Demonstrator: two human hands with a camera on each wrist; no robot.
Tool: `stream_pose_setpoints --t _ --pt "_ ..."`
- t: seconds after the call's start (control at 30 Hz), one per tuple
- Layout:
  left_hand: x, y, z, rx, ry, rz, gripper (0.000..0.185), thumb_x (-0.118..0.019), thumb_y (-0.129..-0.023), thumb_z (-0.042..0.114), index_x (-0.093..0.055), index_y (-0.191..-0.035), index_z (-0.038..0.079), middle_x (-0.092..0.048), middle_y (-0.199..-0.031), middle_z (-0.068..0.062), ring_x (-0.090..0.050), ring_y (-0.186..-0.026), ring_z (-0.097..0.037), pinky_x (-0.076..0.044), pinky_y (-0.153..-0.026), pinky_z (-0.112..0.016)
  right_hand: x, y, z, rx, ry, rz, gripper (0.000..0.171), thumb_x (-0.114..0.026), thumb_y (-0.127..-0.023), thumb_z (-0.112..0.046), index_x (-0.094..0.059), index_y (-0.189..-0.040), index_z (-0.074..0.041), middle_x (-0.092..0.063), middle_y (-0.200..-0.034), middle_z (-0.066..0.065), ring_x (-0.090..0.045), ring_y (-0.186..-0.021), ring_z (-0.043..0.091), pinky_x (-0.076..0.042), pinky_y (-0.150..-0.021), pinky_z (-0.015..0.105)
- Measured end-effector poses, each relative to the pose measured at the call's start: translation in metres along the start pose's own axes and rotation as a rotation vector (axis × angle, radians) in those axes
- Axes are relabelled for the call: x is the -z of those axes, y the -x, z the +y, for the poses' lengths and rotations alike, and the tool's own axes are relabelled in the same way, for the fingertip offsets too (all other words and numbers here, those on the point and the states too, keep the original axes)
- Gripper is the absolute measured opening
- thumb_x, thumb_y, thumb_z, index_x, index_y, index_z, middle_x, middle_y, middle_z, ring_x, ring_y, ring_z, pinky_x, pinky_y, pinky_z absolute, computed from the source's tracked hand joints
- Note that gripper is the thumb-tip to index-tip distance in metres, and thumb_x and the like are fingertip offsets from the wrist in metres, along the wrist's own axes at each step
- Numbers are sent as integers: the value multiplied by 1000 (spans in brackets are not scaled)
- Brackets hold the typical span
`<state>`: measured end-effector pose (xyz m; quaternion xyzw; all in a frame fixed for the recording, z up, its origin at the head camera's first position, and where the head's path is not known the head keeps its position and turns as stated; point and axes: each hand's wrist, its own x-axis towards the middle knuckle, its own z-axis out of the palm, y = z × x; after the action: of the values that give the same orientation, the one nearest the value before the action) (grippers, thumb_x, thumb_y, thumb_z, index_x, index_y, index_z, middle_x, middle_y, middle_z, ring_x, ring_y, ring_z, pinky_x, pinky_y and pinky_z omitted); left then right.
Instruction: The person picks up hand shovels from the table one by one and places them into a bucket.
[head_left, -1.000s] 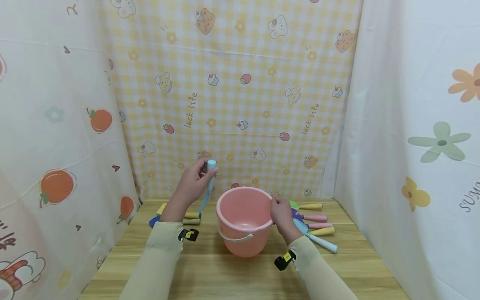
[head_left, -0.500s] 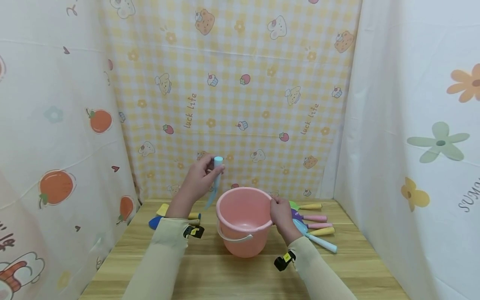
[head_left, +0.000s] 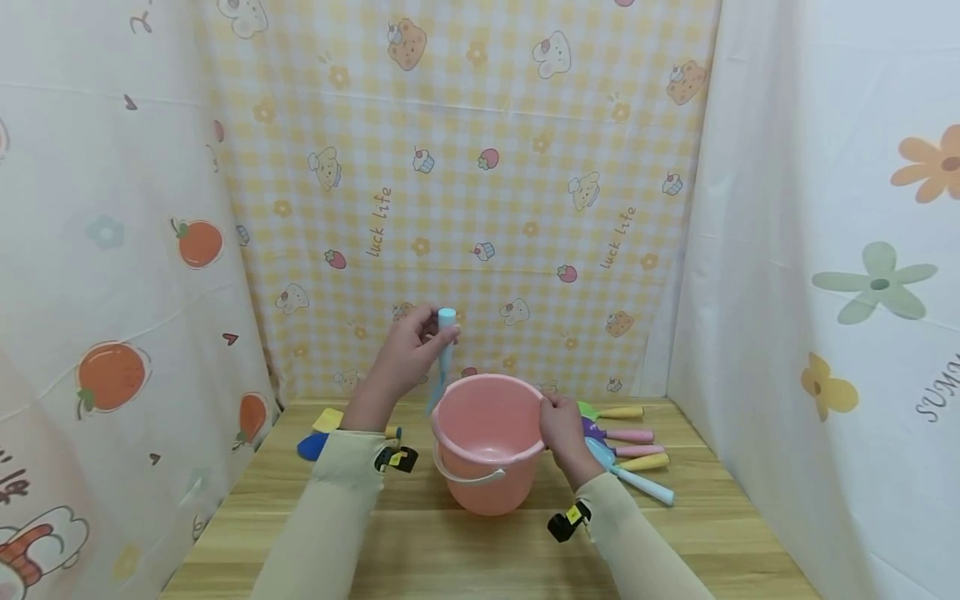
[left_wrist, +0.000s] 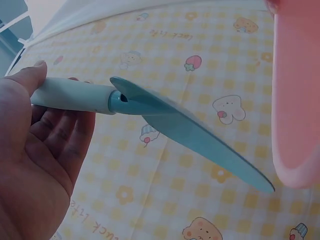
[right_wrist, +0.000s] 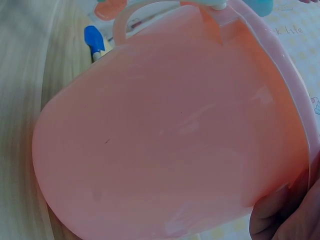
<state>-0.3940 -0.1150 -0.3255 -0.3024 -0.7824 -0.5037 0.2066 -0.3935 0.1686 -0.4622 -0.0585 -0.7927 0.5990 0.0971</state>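
Yellow checked backdrop cloth [head_left: 465, 192]: "luck life", printed twice
White flowered right curtain [head_left: 840, 250]: partial letters "SUM", cut off

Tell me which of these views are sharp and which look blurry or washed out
Head view: evenly lit and sharp, with soft shadows under the pink bucket. Left wrist view: dim, bluish cast; the blue trowel is fairly clear, while the bucket's rim at the right edge is blurred. Right wrist view: the bucket fills the frame, soft and hazy.

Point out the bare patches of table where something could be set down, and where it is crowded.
Bare wood lies along the near table edge, in front of the pink bucket and between the two sleeves. It is crowded right of the bucket, where the row of toy shovels lies, and left, by the blue and yellow tools.
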Motion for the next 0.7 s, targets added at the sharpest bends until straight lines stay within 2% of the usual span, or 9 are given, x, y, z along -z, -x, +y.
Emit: stream_pose_setpoints --t 0.13,0.37,0.53,0.7 --pt "-6 -3 3 -17 5 -11 33 -70 -111 32 -70 -133 7 -76 -105 -4 -70 -93 -23 -60 -79 -35 0 0 1 -1 1 1 48 -45 -113 -22 -66 -150 -1 -75 -118 26 -63 -60 23 -50 -49 28" --pt "-14 -4 7 10 17 -38 30 -71 -111 34 -70 -131 13 -75 -107 -3 -71 -96 -22 -62 -85 -40 1 1 2 -4 -9 -1 46 -46 -113 -21 -70 -146 -1 -74 -113 27 -67 -67 30 -52 -50 28" --pt "-19 -6 6 -20 28 -52 35 -71 -111 32 -70 -133 6 -73 -107 -6 -72 -96 -23 -63 -88 -43 2 1 0 1 -9 -2 46 -45 -113 -22 -70 -146 -1 -74 -112 29 -64 -63 24 -51 -50 28" --pt "-24 -7 5 -7 47 -71 27 -72 -110 28 -71 -129 8 -72 -105 -6 -76 -93 -30 -65 -86 -43 1 0 0 9 -2 -3 46 -45 -113 -22 -71 -144 -1 -72 -110 30 -60 -59 19 -51 -49 28"
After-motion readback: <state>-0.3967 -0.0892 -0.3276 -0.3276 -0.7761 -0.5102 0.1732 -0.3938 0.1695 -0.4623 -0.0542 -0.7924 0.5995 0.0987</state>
